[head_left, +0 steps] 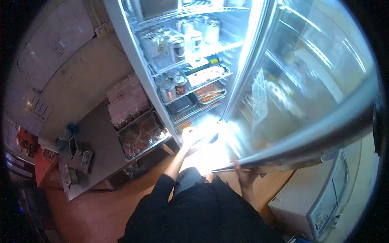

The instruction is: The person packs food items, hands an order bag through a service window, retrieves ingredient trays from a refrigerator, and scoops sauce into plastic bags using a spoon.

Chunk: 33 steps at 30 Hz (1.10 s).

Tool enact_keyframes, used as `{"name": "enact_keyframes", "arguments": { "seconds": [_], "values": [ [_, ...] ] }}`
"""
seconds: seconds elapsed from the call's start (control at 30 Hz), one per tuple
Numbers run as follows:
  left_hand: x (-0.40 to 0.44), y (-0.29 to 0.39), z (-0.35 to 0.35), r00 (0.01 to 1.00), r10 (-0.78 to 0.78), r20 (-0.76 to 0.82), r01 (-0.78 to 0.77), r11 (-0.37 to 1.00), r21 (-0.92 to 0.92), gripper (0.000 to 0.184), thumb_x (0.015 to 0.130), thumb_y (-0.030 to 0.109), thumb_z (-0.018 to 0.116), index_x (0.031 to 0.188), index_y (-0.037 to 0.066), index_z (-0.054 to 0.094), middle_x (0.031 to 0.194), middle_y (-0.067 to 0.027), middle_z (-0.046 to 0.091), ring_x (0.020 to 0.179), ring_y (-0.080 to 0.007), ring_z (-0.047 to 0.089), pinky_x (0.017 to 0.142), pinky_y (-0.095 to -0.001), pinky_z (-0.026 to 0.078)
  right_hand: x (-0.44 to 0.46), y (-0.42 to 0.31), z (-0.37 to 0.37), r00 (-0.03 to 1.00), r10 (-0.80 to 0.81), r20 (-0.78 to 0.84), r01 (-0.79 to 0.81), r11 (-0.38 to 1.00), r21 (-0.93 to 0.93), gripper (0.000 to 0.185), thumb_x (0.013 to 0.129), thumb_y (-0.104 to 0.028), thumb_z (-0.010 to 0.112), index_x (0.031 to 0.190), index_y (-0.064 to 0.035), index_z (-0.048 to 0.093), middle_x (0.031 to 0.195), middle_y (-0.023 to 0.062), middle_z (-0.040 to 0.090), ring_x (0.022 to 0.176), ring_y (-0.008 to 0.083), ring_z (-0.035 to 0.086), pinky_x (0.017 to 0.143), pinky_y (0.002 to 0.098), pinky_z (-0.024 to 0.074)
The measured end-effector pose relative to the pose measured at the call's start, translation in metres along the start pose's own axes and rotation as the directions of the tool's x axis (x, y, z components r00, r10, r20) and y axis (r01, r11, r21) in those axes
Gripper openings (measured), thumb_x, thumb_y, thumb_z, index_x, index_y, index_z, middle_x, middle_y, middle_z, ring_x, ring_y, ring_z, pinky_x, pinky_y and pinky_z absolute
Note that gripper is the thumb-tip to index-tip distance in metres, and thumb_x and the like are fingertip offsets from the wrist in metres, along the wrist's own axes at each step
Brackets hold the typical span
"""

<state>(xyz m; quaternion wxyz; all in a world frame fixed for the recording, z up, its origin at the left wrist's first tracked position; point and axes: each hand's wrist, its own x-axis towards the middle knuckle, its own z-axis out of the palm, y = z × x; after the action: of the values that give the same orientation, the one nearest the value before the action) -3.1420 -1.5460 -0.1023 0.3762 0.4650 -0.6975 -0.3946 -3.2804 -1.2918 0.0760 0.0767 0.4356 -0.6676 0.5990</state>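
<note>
At twelve o'clock I see the open fridge point(126, 40), its glass door point(300, 97) toward two. My right hand point(245, 176) meets the door's edge, presumably steadying it; my left hand point(188, 138) is at the fridge's glaring lower front. I can't tell either grip.

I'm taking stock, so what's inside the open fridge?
The fridge holds metal cans, what looks like a bottle on its side, and orange food lower down. Glare hides much of the bottom; front cans partly cover those behind.
</note>
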Motion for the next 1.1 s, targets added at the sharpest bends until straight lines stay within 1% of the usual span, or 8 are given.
{"name": "enact_keyframes", "arguments": {
  "seconds": [0.1, 0.17, 0.2, 0.53, 0.6, 0.8, 0.97, 1.1],
  "values": [
    [0.05, 0.0, 0.022, 0.741, -0.61, 0.28, 0.601, 0.419, -0.68, 0.03, 0.082, 0.025, 0.053, 0.101, 0.002, 0.056, 0.081, -0.0132, 0.06, 0.072, -0.0229, 0.06, 0.065, -0.032, 0.049, 0.03, 0.004, -0.045, 0.985, -0.029, -0.173, 0.012, 0.995, -0.1, 0.065, 0.067, -0.012, 0.071, 0.122, -0.0034, 0.038, 0.118, 0.011, 0.043, 0.106, 0.023, 0.043, 0.09, 0.035, 0.0358],
    [0.085, -0.069, 0.039, 0.807, -0.549, 0.219, 0.478, 0.388, -0.788, 0.044, 0.082, 0.03, 0.055, 0.117, 0.005, 0.044, 0.096, -0.0179, 0.056, 0.084, -0.0298, 0.059, 0.072, -0.0359, 0.051, 0.044, 0.015, -0.062, 0.938, 0.141, -0.315, -0.151, 0.988, -0.007, 0.063, 0.069, -0.013, 0.069, 0.122, -0.0015, 0.036, 0.12, 0.0112, 0.043, 0.108, 0.0225, 0.043, 0.094, 0.036, 0.0339],
    [0.101, -0.044, 0.032, 0.672, -0.668, 0.318, 0.474, 0.058, -0.879, 0.051, 0.08, 0.032, 0.059, 0.119, 0.006, 0.04, 0.103, -0.0198, 0.053, 0.086, -0.0338, 0.058, 0.076, -0.0365, 0.052, 0.055, 0.02, -0.072, 0.92, 0.162, -0.358, -0.184, 0.982, -0.029, 0.062, 0.07, -0.01, 0.067, 0.123, -0.0009, 0.035, 0.119, 0.0109, 0.044, 0.108, 0.0226, 0.043, 0.094, 0.0361, 0.0334],
    [0.174, -0.111, 0.062, 0.549, -0.836, 0.019, 0.083, 0.032, -0.996, 0.023, 0.078, 0.026, 0.06, 0.093, 0.009, 0.055, 0.097, -0.0067, 0.056, 0.089, -0.0266, 0.056, 0.08, -0.0429, 0.05, 0.121, 0.11, -0.129, 0.784, 0.409, -0.467, -0.407, 0.907, 0.11, 0.04, 0.078, -0.01, 0.063, 0.111, 0.0059, 0.049, 0.116, 0.0132, 0.048, 0.104, 0.0224, 0.047, 0.092, 0.0337, 0.0351],
    [0.155, -0.073, 0.059, 0.333, -0.942, -0.036, 0.063, 0.06, -0.996, 0.014, 0.079, 0.016, 0.056, 0.09, 0.008, 0.057, 0.089, -0.0078, 0.057, 0.085, -0.0263, 0.056, 0.08, -0.0424, 0.05, 0.115, 0.14, -0.143, 0.768, 0.452, -0.453, -0.47, 0.879, 0.079, 0.04, 0.078, -0.01, 0.064, 0.11, 0.0087, 0.048, 0.115, 0.0148, 0.048, 0.103, 0.0218, 0.047, 0.09, 0.0335, 0.0374],
    [0.059, -0.052, 0.059, 0.62, -0.771, 0.146, 0.233, 0.002, -0.973, 0.008, 0.072, -0.002, 0.051, 0.079, -0.002, 0.052, 0.083, -0.0119, 0.056, 0.085, -0.0261, 0.056, 0.086, -0.041, 0.049, 0.101, 0.204, -0.169, 0.749, 0.476, -0.461, -0.488, 0.867, 0.102, 0.048, 0.08, -0.01, 0.063, 0.117, 0.0096, 0.039, 0.117, 0.0163, 0.046, 0.098, 0.0218, 0.05, 0.09, 0.0326, 0.0393],
    [-0.023, -0.014, 0.072, 0.42, -0.885, 0.203, 0.186, -0.135, -0.973, 0.022, 0.07, -0.009, 0.05, 0.09, -0.001, 0.052, 0.091, -0.0127, 0.057, 0.09, -0.0269, 0.056, 0.085, -0.0399, 0.049, 0.091, 0.228, -0.173, 0.743, 0.564, -0.361, -0.623, 0.78, -0.062, 0.061, 0.08, -0.014, 0.064, 0.124, 0.0096, 0.029, 0.123, 0.0205, 0.04, 0.104, 0.0249, 0.047, 0.09, 0.0338, 0.0408],
    [-0.095, -0.008, 0.093, 0.51, -0.833, 0.215, 0.156, -0.156, -0.975, 0.021, 0.072, -0.009, 0.052, 0.091, -0.001, 0.052, 0.094, -0.0118, 0.055, 0.089, -0.0243, 0.055, 0.08, -0.0334, 0.049, 0.05, 0.279, -0.195, 0.746, 0.589, -0.31, -0.664, 0.694, -0.279, 0.078, 0.076, -0.018, 0.069, 0.13, 0.008, 0.019, 0.128, 0.0254, 0.033, 0.112, 0.0281, 0.043, 0.094, 0.0358, 0.0401]
  ]
}}
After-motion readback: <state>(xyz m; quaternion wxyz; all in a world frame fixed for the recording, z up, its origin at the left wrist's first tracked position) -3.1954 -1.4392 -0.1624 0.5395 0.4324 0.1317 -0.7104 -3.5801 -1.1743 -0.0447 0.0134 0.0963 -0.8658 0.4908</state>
